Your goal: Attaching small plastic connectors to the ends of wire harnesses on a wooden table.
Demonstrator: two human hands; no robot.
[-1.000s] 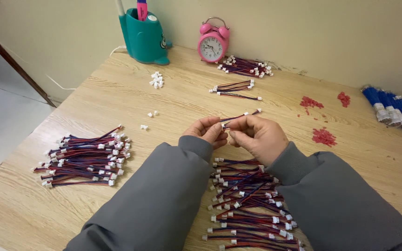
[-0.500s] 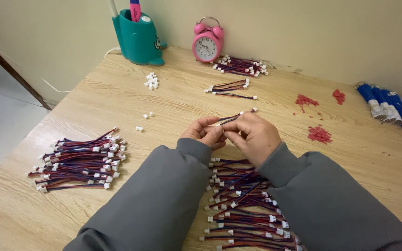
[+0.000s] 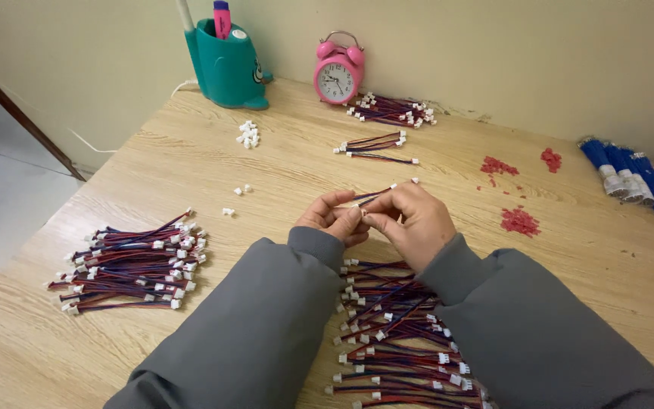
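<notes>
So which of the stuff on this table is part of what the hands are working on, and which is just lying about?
In the job:
left hand and right hand, pinching one wire lead
lead pile under the arms
left lead pile
small bundle
far bundle
loose white connectors

Lying about:
pink alarm clock
teal pen holder
blue rolls
red bits

My left hand (image 3: pixel 333 220) and right hand (image 3: pixel 412 221) meet, fingertips pinched together. Both grey-sleeved forearms angle inward from below.
</notes>
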